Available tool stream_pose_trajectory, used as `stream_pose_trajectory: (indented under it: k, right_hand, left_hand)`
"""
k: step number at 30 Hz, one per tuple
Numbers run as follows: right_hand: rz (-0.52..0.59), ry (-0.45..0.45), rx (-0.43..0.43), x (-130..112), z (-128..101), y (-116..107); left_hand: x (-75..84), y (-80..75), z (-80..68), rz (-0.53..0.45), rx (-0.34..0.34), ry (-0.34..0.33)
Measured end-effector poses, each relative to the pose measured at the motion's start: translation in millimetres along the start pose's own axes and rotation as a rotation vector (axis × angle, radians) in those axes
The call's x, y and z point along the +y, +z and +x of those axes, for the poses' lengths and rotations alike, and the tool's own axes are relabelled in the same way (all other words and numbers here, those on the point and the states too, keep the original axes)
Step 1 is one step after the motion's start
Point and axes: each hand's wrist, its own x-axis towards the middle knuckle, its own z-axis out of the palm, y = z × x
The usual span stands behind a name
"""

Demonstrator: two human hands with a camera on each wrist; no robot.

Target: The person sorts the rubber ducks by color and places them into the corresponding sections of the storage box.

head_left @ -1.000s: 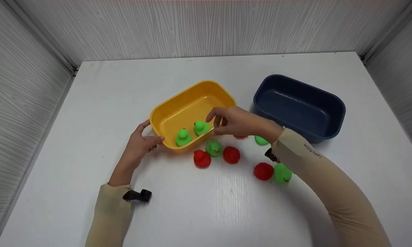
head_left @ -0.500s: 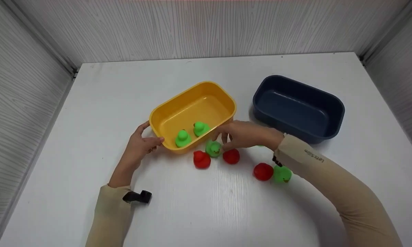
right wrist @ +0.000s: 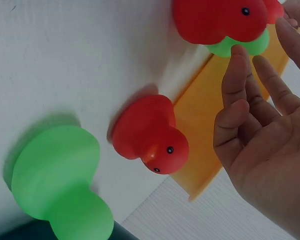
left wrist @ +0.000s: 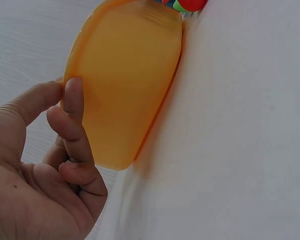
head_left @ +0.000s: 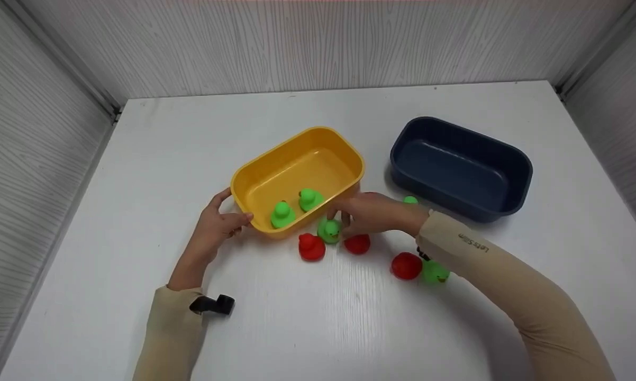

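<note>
My left hand pinches the near-left rim of the yellow plastic bin; in the left wrist view its thumb and a finger clasp the edge. Two green toy ducks, one beside the other, sit inside the bin. My right hand reaches low in front of the bin, fingers bent around a green duck on the table. In the right wrist view, a gap shows between thumb and fingers, with that duck beyond. Red ducks flank it: one left, one under the hand.
A dark blue bin stands at the right. Near the right forearm lie a red duck and a green duck. Another green duck and a red duck sit behind the right arm. White panels border the table.
My right hand has come down from above the yellow bin's near edge to the green duck on the table. My left hand keeps its hold on the rim.
</note>
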Motion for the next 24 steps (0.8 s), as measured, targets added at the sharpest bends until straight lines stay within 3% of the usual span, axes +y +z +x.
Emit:
stream_pose_trajectory:
  k: [3,10,19,24]
  right_hand:
    - [-0.021,0.006,0.01,-0.8,3.4,1.6]
    - [0.012,-0.086,0.015,2.2,8.7,4.7]
    - [-0.002,-0.042,-0.002,2.7,11.1,7.0]
    - [-0.02,-0.069,0.01,0.6,8.3,7.1]
  left_hand:
    - [0.0,-0.5,0.2,0.003,-0.003,-0.006]
    - [-0.2,-1.3,1.8,0.004,-0.017,0.024]
    - [0.3,-1.2,1.4,0.004,-0.016,0.01]
    - [0.4,-1.1,0.8,0.009,-0.013,0.0]
